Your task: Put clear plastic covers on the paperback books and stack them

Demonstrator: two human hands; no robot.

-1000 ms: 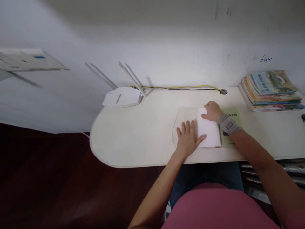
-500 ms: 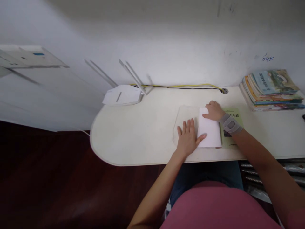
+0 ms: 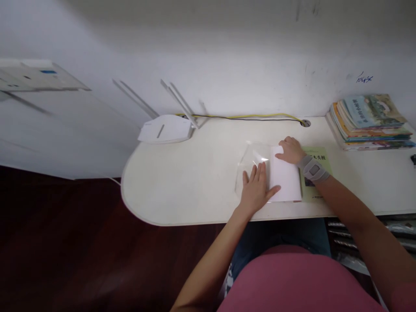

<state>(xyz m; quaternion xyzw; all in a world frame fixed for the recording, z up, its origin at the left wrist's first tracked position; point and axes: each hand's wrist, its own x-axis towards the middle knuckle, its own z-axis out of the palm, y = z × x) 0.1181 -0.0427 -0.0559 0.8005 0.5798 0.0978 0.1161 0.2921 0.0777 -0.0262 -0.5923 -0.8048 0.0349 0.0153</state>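
On the table lies a green-covered book [image 3: 317, 173] with printed characters. To its left is a white page [image 3: 286, 180], and I cannot tell how it joins the book. A clear plastic sheet [image 3: 244, 162] reaches out from the page's left side, with glare on its upper part. My left hand [image 3: 255, 188] is open and flat on this plastic, its thumb stretched onto the page. At the top edge of the page my right hand [image 3: 290, 150], wearing a grey wrist wrap, has its fingers curled and its thumb on the white surface; the fingertips are partly hidden.
A white router [image 3: 166, 129] with raised antennas stands at the table's back left. Yellow and black cables [image 3: 240, 117] run along the wall to a round hole [image 3: 306, 123]. Several stacked books [image 3: 373, 123] sit at the back right. The white table [image 3: 182, 182] has a rounded left end.
The clear plastic's upper part now catches light and looks slightly raised. Both hands stay almost in place; the whole view has shifted a little.
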